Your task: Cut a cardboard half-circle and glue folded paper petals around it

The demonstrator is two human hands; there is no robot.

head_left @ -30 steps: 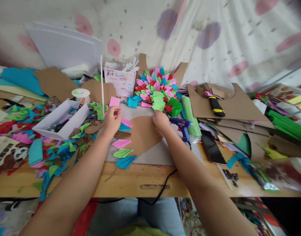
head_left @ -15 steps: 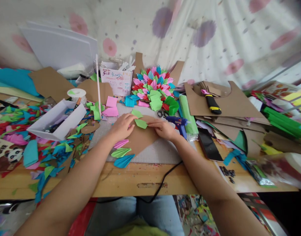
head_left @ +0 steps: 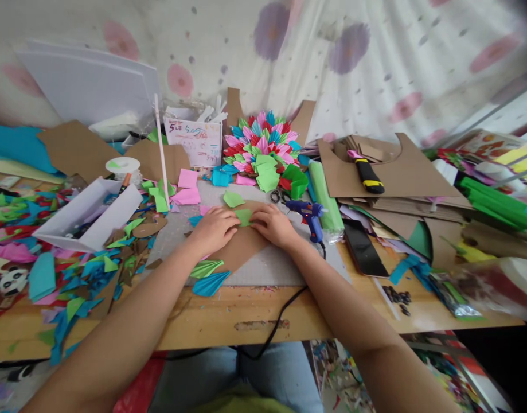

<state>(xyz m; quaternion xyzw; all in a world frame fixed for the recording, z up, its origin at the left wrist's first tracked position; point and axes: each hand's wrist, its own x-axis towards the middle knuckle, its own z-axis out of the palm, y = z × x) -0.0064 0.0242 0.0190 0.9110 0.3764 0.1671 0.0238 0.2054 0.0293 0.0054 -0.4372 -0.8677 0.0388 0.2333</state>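
Observation:
A small piece of green paper [head_left: 243, 217] lies between my hands, above the brown cardboard [head_left: 241, 248]. My left hand [head_left: 215, 230] has its fingers and thumb closed at the paper's left edge. At the right edge, my right hand [head_left: 272, 225] pinches the same paper. Another green paper piece [head_left: 233, 199] rests just beyond the left fingertips. Below my left wrist lie a pleated green paper leaf [head_left: 206, 268] and a pleated blue paper leaf [head_left: 210, 283], partly over the cardboard's left edge.
A blue glue gun [head_left: 308, 215] lies to the right, beside a green roll [head_left: 326, 198] and a phone [head_left: 365, 248]. Behind stands a many-coloured paper-leaf piece [head_left: 263, 140]. At left are a white box [head_left: 91, 221] and paper scraps. A yellow-black cutter [head_left: 369, 175] rests on cardboard.
My right hand has moved left, and its fingers have gone from pointing at the green paper to pinching its edge. My left hand has closed on the other side. The view has shifted slightly.

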